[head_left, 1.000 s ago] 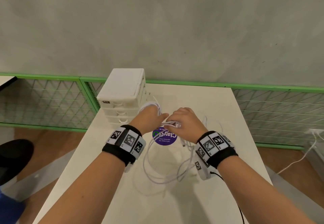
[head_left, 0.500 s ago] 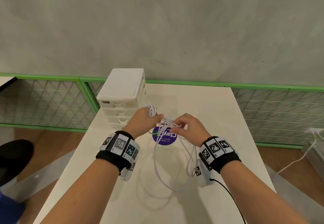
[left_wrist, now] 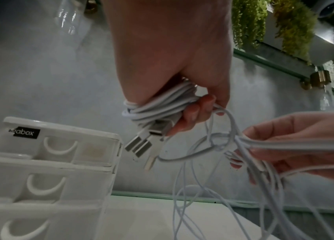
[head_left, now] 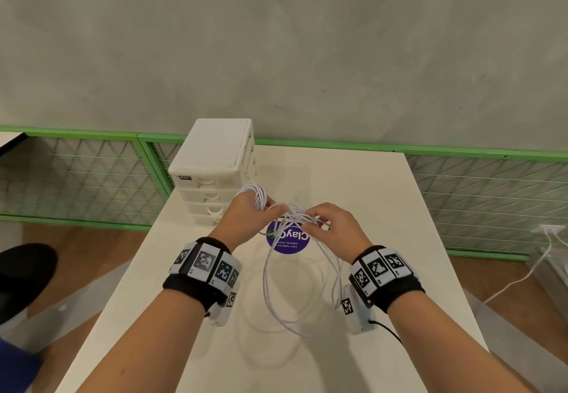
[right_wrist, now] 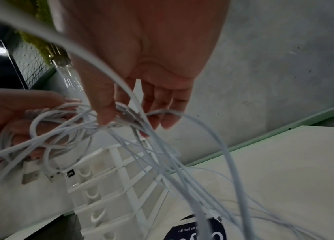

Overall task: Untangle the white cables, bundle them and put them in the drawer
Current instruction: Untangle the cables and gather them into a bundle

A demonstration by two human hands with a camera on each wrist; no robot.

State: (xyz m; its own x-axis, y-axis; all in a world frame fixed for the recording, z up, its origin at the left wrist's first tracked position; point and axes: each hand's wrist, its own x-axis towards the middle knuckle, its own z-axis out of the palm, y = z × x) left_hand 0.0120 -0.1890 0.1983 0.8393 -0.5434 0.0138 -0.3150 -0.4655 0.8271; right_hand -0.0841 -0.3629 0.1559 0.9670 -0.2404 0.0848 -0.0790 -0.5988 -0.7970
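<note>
My left hand grips a coil of white cable wound round its fingers, with USB plugs dangling below. My right hand pinches a tangled knot of white cables just right of the left hand. Long loops hang from both hands above the white table. In the right wrist view the thumb and fingers close on the strands. The white drawer unit stands at the table's back left, its drawers closed.
A purple round sticker lies on the table under the hands. Green mesh railing runs behind the table against a grey wall. A white cord trails on the wooden floor at right. A black shape sits at left.
Both hands have risen from the table and lifted the cable loops off it. The left hand now shows more cable wound round its fingers.
</note>
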